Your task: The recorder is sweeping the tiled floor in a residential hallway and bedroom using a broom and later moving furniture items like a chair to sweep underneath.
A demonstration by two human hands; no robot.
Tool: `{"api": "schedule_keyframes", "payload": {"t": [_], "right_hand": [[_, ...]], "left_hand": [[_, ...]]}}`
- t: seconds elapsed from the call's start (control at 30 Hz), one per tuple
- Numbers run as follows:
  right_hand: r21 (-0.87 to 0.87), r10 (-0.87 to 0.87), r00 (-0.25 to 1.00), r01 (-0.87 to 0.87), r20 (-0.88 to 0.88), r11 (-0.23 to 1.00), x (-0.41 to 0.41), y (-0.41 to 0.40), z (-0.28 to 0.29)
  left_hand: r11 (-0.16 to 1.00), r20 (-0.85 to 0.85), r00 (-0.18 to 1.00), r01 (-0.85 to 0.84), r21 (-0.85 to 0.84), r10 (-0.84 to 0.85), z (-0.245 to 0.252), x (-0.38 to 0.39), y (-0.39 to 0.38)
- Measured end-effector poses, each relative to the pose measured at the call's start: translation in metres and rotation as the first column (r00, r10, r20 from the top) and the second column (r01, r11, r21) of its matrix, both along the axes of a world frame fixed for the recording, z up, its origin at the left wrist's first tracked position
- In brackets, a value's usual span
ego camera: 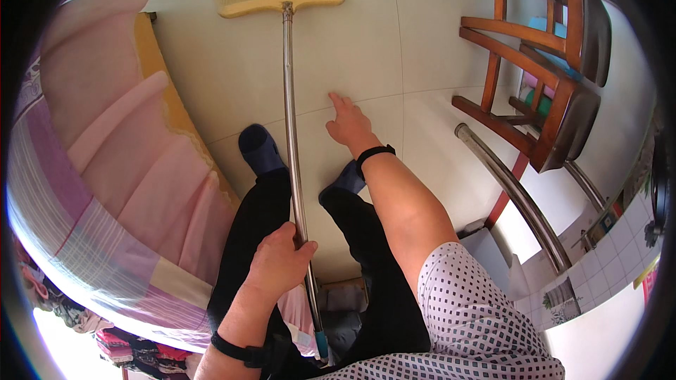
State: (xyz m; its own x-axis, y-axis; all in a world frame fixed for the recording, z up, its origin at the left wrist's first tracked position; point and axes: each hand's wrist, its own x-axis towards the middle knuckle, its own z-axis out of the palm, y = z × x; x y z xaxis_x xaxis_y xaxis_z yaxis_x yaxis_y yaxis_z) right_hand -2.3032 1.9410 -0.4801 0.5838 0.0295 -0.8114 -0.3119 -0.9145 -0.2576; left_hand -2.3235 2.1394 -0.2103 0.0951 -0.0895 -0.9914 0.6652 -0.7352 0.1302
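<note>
My left hand [280, 261] grips the metal handle of a push broom [290, 89] near its lower end in the picture, just above the blue-green tip. The broom's wide head [280, 2], with pale bristles on a yellowish block, lies on the tiled floor ahead of my feet. My right hand [348, 120] holds nothing; its fingers are spread above the floor, to the right of the handle. Both wrists bear black bands. The blue shoes [259, 148] on my feet stand on either side of the handle.
A bed with a pink sheet [121, 153] and a checked cover runs along the left. Stacked wooden chairs [494, 76] with dark seats stand at the upper right. Below them are a curved metal tube [512, 190] and a table with a patterned cover [607, 253]. Clothes [132, 345] are heaped at the lower left.
</note>
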Motion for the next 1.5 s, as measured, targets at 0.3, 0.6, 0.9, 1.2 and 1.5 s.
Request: {"api": "schedule_keyframes", "payload": {"t": [0.3, 0.6, 0.9, 1.2, 1.5], "right_hand": [[0.203, -0.460, 0.877, 0.430, 0.138, 0.880, -0.002, -0.016, -0.020], [0.181, -0.705, 0.709, 0.696, -0.015, 0.695, 0.049, -0.038, 0.023], [0.485, -0.856, 0.410, 0.845, -0.315, 0.227, 0.058, -0.049, 0.065], [0.254, -0.635, 0.560, 0.821, -0.532, 0.511, -0.030, -0.023, 0.155], [0.078, -0.552, 0.238, 0.952, -0.799, 0.297, -0.112, -0.022, 0.423]], "left_hand": [[0.998, 0.093, 0.994, -0.055, -0.016, 0.056, -0.007, -0.008, -0.006], [0.994, 0.115, 0.988, -0.097, -0.041, 0.101, -0.016, -0.021, -0.013], [0.992, 0.147, 0.981, -0.121, -0.039, 0.126, -0.016, -0.031, -0.015], [0.748, -0.116, 0.776, -0.629, -0.212, 0.620, -0.019, -0.042, -0.034], [0.604, -0.119, 0.709, -0.665, -0.438, 0.695, 0.040, 0.003, -0.052]]}}
